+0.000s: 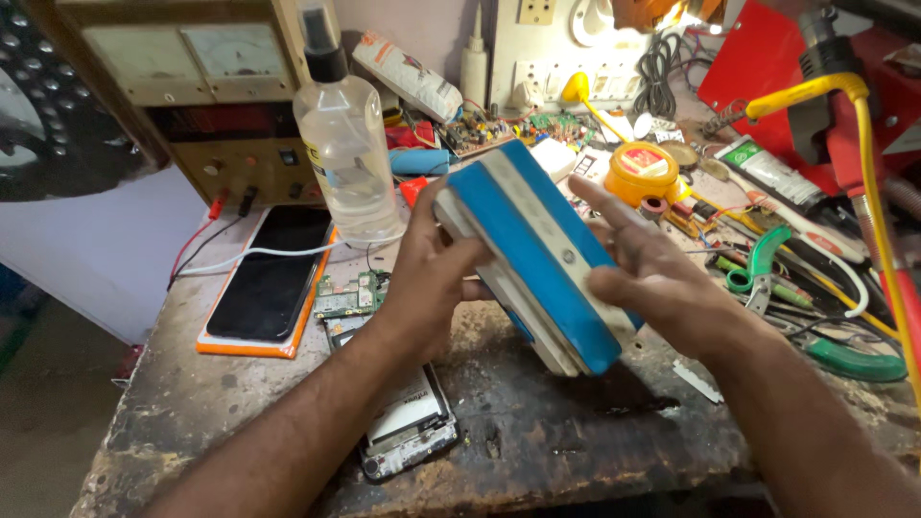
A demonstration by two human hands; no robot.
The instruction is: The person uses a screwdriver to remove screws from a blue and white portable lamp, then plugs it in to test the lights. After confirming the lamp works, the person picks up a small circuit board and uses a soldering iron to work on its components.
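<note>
Near the left edge of the worn workbench lies a dark tablet in an orange frame, flat and screen up, with a clear spray bottle standing just behind it. Beside them rest a small green circuit board and, nearer the front edge, an opened phone, both out of my way under my forearm. My left hand cups the left end of the blue and white box, fingers curled round its back so it stays lifted above the bench's middle. My right hand lies along its right side, fingers spread flat against it, steadying the tilt. Toward the right edge sit a round yellow tin and green-handled pliers among loose wires.
</note>
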